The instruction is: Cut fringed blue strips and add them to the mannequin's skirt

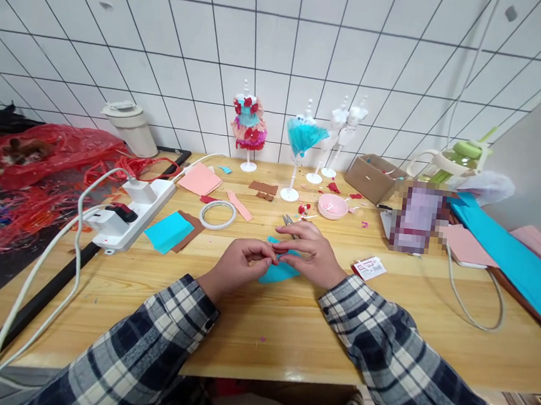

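Left of centre, my left hand (243, 264) is pinched closed beside the blue paper (278, 275), which lies on the surface (236, 347) beneath both hands; an uneven pull could tear it. My right hand (312, 256) meets the left, its grip unclear; drifting forward, it might nudge the scissors (288, 221).

Before me the desk (143, 305) is smooth pale wood with a soft sheen. My cuffs (195, 304) are matt woven cloth. At upper centre the mannequins (340, 119) look like smooth white plastic; behind, the wall tiles (272, 48) look smooth, faintly glossy.
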`<state>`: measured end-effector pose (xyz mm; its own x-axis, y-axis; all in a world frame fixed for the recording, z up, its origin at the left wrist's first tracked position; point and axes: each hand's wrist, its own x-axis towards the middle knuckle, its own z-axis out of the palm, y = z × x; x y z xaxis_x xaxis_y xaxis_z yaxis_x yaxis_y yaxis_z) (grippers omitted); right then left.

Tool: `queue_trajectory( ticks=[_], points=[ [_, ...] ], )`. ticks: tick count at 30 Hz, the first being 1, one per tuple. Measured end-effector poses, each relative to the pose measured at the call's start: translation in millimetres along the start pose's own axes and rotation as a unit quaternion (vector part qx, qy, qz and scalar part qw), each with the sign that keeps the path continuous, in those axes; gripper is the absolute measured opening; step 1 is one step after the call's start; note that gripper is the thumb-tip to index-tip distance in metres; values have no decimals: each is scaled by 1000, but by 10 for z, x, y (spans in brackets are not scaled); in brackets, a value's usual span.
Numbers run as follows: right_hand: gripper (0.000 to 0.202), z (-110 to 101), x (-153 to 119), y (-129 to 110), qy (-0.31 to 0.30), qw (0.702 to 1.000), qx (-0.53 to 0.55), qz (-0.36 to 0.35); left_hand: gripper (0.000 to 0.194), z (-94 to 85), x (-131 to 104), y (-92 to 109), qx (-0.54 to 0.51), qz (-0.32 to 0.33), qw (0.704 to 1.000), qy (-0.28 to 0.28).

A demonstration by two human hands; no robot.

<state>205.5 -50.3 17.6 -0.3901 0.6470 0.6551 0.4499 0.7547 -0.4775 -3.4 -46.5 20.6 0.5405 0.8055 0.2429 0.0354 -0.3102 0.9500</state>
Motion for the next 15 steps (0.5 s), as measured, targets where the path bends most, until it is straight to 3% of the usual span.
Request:
queue_trajectory(
  ticks=[11, 15],
  points=[
    [9, 31, 0, -60, 23, 999, -30, 13, 18, -16, 14, -54, -50, -41, 997, -37],
    [9, 13, 9, -71, 2, 995, -94, -19, 16, -24, 40, -52, -32, -31, 999, -11]
  ],
)
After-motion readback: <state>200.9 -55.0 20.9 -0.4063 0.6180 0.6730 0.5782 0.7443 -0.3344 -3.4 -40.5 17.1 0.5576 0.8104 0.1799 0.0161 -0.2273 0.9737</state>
